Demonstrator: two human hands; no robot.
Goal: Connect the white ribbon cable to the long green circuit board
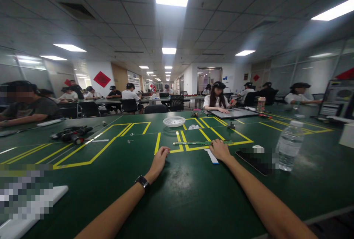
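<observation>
The green strip point(192, 143) lies flat on the table point(177, 209), in front of the person and across the yellow tape point(240, 143), so the tabletop bears its length and either end is within easy reach. The right hand point(219, 150) is at the strip's right part, fingers bent down onto it, likely to steady it; whether they grip or only press, I cannot tell. The left hand point(161, 154) rests just short of the left end, apart from it, fingers loosely curled and nothing showing in them. The palm is turned away, so how far it is closed I cannot tell; its place suggests it is kept handy for that end.

A white strip point(212, 157) with a blue end lies just near of the right hand, angled toward the person. The white bowl point(174, 122) stands farther off, beyond the green strip, where it leaves the hands room. The phone point(252, 162) and bottle point(290, 147) sit to the right, beside the right forearm, seemingly set aside from the working spot.
</observation>
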